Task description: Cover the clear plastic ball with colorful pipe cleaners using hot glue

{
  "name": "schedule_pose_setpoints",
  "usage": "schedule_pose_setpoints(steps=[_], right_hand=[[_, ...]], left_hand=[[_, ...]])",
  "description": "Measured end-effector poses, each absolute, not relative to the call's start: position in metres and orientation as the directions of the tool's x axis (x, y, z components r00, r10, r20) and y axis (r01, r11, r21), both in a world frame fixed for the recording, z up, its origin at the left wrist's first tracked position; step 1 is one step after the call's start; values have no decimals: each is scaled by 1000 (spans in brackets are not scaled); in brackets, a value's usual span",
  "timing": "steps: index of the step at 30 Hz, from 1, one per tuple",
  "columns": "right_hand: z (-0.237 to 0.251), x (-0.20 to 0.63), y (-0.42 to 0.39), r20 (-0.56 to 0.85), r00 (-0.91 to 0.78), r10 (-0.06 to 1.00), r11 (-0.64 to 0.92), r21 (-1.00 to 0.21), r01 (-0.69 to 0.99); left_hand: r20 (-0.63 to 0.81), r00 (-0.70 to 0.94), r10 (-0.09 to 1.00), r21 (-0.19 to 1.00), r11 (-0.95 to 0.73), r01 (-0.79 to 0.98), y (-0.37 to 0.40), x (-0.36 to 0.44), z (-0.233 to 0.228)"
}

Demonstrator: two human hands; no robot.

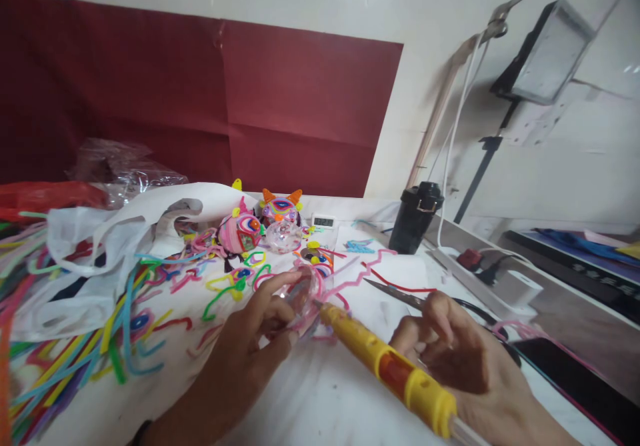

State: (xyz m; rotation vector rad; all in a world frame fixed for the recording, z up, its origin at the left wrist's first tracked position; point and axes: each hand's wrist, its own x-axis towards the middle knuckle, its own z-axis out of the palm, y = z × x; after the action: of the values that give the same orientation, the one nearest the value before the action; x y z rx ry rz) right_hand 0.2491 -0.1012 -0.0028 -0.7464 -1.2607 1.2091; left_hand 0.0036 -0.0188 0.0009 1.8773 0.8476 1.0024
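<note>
My left hand (260, 329) pinches a clear, rounded plastic piece (303, 294) with pink around its rim. A yellow hot glue gun (387, 363), a clear glue stick (467, 431) coming out of its rear, is gripped by my right hand (460, 356). Its nozzle points at the plastic piece, close to or touching it; I cannot tell which. Just behind lies a zigzag pink pipe cleaner (357, 276). Scissors (395, 294) rest beyond my right fingers, their handles partly hidden.
Two decorated figures (240, 231) (281, 206) stand at the back near a small digital clock (323, 221). Many colourful pipe cleaners (75, 366) crowd the left. A black bottle (414, 219), a power strip (480, 286) and a dark phone (575, 379) are on the right.
</note>
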Motion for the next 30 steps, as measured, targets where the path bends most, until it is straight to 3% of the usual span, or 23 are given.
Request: schedule_pose_setpoints(steps=[11,21,30], right_hand=[[-7,250,-97,336,-89,937,303,-915,-268],[0,240,-104,207,-113,972,166,-941,-295],[-2,250,-100,275,-104,956,243,-938,-246]], left_hand=[[318,449,835,892,-424,155,-21,5,3],[295,470,832,903,-403,147,-20,5,1],[303,471,828,895,-417,158,-22,5,5]])
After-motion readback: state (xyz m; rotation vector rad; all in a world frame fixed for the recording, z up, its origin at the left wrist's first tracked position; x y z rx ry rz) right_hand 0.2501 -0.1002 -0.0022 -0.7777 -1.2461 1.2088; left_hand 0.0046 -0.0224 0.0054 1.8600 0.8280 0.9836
